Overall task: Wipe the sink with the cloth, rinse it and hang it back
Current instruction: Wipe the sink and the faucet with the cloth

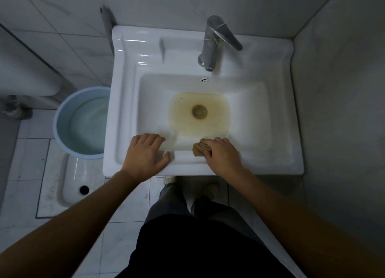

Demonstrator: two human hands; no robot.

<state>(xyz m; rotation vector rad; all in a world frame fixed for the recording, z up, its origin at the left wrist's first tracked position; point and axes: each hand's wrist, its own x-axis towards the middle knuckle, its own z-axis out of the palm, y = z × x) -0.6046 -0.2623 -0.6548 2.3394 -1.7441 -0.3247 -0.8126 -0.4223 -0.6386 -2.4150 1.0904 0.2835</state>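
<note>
Item, cloth [200, 149]: I log it bunched in my right hand [222, 154], fingers clamped round it, on the sink [270, 157] near rim; stained drain [199, 111] lies straight ahead, nearer this hand; left hand [145, 153] flat, bracing the rim.

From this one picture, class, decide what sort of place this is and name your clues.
Most likely a small tiled bathroom: a white sink with a metal tap, a squat toilet pan set in the floor beside it, and a blue bucket.
</note>
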